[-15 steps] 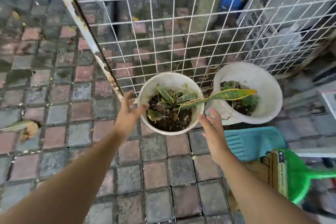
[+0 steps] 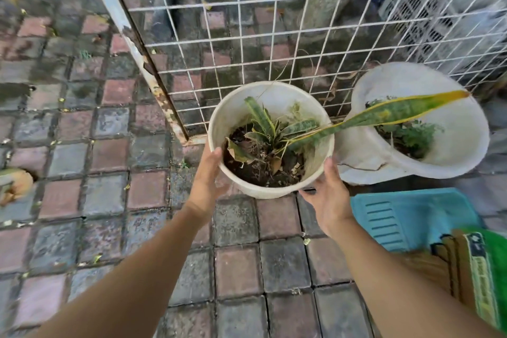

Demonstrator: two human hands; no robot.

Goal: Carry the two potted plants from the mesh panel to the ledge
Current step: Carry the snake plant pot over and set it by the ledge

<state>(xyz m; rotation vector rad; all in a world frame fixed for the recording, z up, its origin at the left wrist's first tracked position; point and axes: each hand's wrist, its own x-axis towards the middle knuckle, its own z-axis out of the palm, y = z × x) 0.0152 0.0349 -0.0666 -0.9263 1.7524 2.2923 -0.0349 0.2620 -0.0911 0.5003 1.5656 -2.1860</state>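
Note:
A white pot with a snake plant stands on the brick paving against the white mesh panel. One long leaf reaches right over the second white pot, which leans toward me and holds a small leafy plant. My left hand presses flat against the near pot's left wall, fingers under the rim. My right hand cups its right wall from below. Both hands touch the pot, and its base still seems to rest on the ground.
A rusty white frame post runs diagonally left of the pots. A teal plastic tray lies at the right, with a green stool and folded cloth beside it. Grey crates sit behind the mesh.
Both hands have moved in from just short of the snake plant pot and now clasp its two sides. The view has come closer to the pots.

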